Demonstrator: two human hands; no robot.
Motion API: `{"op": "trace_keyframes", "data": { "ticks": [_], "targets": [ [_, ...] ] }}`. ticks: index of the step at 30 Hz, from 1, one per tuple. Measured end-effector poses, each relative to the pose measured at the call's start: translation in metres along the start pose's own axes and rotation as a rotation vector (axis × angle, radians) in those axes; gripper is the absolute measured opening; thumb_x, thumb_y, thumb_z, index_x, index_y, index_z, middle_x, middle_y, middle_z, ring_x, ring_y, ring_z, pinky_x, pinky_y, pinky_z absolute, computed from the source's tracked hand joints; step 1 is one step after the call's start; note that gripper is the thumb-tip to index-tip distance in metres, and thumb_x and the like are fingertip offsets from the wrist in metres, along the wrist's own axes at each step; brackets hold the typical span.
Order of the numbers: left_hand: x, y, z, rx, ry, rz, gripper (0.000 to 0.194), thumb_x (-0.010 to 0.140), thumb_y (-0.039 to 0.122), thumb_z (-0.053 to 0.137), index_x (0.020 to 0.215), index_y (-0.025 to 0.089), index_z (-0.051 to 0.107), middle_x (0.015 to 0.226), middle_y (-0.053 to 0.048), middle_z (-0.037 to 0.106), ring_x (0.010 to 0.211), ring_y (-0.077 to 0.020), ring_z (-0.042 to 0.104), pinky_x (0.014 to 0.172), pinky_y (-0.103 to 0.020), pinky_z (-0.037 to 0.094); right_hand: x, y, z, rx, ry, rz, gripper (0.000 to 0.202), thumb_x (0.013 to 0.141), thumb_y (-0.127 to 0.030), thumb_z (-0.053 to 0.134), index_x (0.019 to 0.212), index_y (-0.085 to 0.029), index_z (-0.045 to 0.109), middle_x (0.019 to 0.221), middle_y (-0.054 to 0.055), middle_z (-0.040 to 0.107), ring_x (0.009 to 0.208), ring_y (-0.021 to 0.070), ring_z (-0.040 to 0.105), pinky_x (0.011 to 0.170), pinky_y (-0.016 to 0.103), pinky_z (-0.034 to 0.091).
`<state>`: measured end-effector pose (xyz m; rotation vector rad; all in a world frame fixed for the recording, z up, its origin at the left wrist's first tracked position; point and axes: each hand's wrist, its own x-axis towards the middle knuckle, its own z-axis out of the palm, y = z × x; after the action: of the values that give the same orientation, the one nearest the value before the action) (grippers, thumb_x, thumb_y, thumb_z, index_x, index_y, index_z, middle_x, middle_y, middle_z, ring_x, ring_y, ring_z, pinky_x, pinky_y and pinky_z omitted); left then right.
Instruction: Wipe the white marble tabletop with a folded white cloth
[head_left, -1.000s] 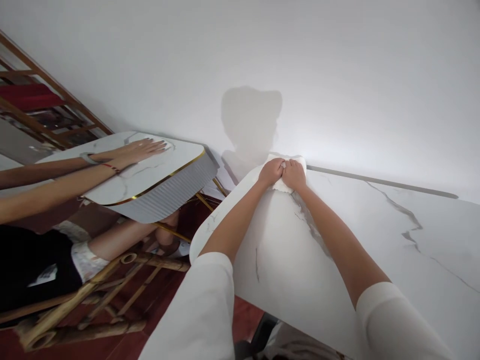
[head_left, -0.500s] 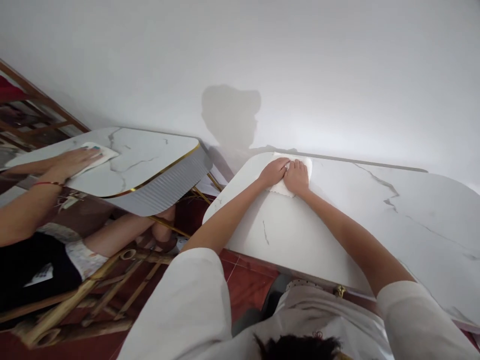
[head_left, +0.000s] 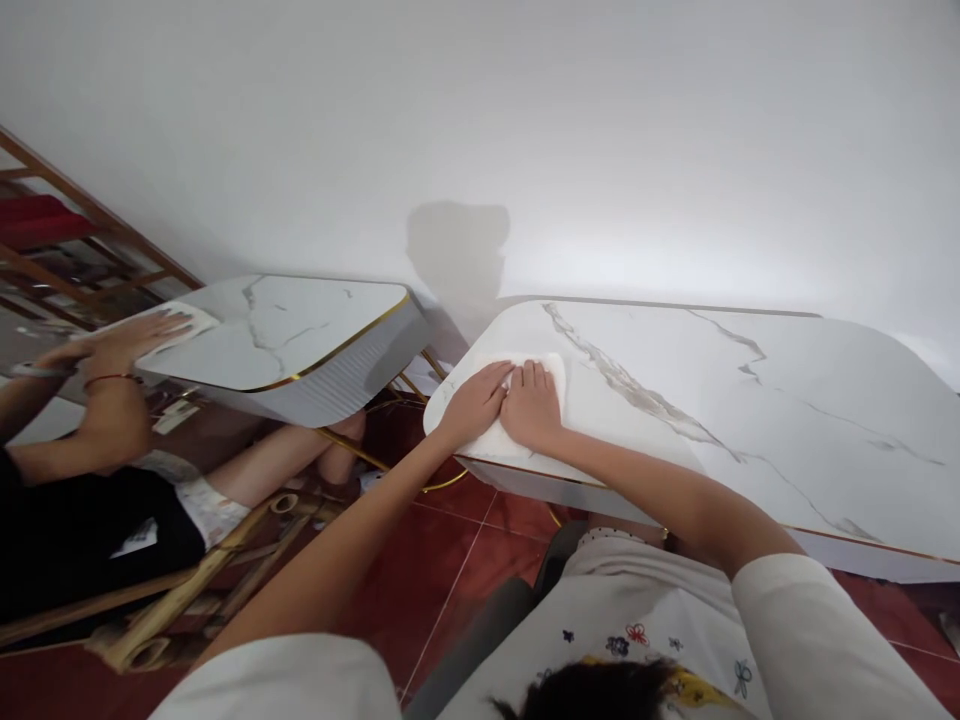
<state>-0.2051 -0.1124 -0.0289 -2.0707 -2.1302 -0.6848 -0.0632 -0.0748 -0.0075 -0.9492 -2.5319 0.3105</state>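
On the near left end of a white marble-patterned table (head_left: 660, 350), both my hands press a folded white cloth (head_left: 553, 372) against the top. My left hand (head_left: 474, 402) lies over the cloth's left part, fingers together and pointing up and right. Close beside it, nearly touching, my right hand (head_left: 532, 405) bears down with its fingers held together and slightly bent. The cloth's upper and right margins show around the hands; its middle is hidden beneath them.
A second marble-patterned table (head_left: 300, 330) with a gold edge stands to the left. There another person's hands (head_left: 135, 340) rest on a white cloth (head_left: 199, 322). A bamboo chair (head_left: 217, 570) is below, on red floor tiles (head_left: 442, 580). A white wall (head_left: 637, 150) runs behind the tables.
Both my hands have drawn the cloth from near the table's back edge toward me and left, to the front corner. The other person's hands have also shifted on the other table.
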Motion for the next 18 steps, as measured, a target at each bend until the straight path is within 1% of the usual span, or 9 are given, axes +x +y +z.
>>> {"op": "trace_keyframes", "data": {
  "ticks": [2,5,7,9,11,14,16,18],
  "targets": [
    [-0.014,0.007,-0.003,0.025,0.010,-0.025,0.046,0.089,0.032,0.026,0.126,0.017,0.049,0.134,-0.008,0.051,0.125,-0.0223,0.045,0.110,-0.042,0.033,-0.011,-0.004,-0.003,0.010,-0.019,-0.023,0.050,0.093,-0.021,0.030,0.136,0.003,0.037,0.144,0.021,0.036,0.134,0.0308,0.028,0.109,0.041,0.019],
    [-0.025,0.027,-0.004,0.058,0.029,-0.046,0.045,0.089,0.029,0.027,0.126,0.016,0.049,0.133,-0.010,0.051,0.124,-0.0224,0.046,0.109,-0.042,0.034,-0.027,0.001,-0.010,0.032,-0.036,-0.056,0.049,0.093,-0.022,0.031,0.136,0.002,0.037,0.145,0.020,0.035,0.135,0.0300,0.027,0.110,0.041,0.018],
    [-0.027,0.044,-0.002,0.082,0.033,-0.058,0.044,0.087,0.026,0.028,0.126,0.015,0.048,0.132,-0.010,0.051,0.124,-0.0215,0.046,0.108,-0.041,0.035,-0.036,0.009,-0.014,0.049,-0.037,-0.076,0.050,0.093,-0.021,0.032,0.136,0.002,0.037,0.145,0.021,0.034,0.135,0.0300,0.026,0.110,0.042,0.018],
    [-0.024,0.061,0.001,0.100,0.025,-0.065,0.044,0.085,0.022,0.031,0.125,0.014,0.048,0.132,-0.010,0.052,0.125,-0.0205,0.045,0.109,-0.039,0.034,-0.043,0.021,-0.017,0.059,-0.031,-0.088,0.050,0.092,-0.021,0.033,0.136,0.002,0.037,0.144,0.022,0.034,0.135,0.0307,0.026,0.110,0.043,0.018],
    [-0.016,0.076,0.006,0.105,0.016,-0.065,0.045,0.084,0.020,0.032,0.125,0.013,0.049,0.131,-0.010,0.052,0.124,-0.0201,0.045,0.109,-0.038,0.034,-0.045,0.035,-0.020,0.049,-0.019,-0.086,0.049,0.092,-0.021,0.033,0.135,0.002,0.038,0.144,0.023,0.035,0.134,0.0313,0.027,0.109,0.044,0.019],
    [0.005,0.092,0.015,0.074,0.022,-0.055,0.044,0.082,0.018,0.034,0.123,0.013,0.050,0.130,-0.010,0.053,0.123,-0.0198,0.047,0.108,-0.036,0.035,-0.039,0.062,-0.024,0.006,0.004,-0.080,0.048,0.090,-0.020,0.033,0.134,-0.001,0.040,0.142,0.022,0.038,0.133,0.0312,0.029,0.107,0.046,0.022],
    [0.025,0.096,0.023,0.031,0.048,-0.058,0.043,0.082,0.018,0.035,0.122,0.015,0.051,0.129,-0.008,0.054,0.121,-0.0195,0.048,0.107,-0.035,0.036,-0.027,0.081,-0.026,-0.023,0.023,-0.085,0.047,0.090,-0.019,0.033,0.132,-0.001,0.042,0.141,0.022,0.040,0.131,0.0310,0.032,0.106,0.046,0.023],
    [0.048,0.095,0.031,-0.020,0.071,-0.062,0.043,0.081,0.018,0.036,0.121,0.017,0.053,0.128,-0.006,0.055,0.120,-0.0192,0.049,0.106,-0.034,0.037,-0.010,0.099,-0.026,-0.050,0.043,-0.091,0.046,0.090,-0.018,0.032,0.131,-0.001,0.043,0.139,0.021,0.042,0.129,0.0308,0.034,0.106,0.045,0.024]
  ]
}}
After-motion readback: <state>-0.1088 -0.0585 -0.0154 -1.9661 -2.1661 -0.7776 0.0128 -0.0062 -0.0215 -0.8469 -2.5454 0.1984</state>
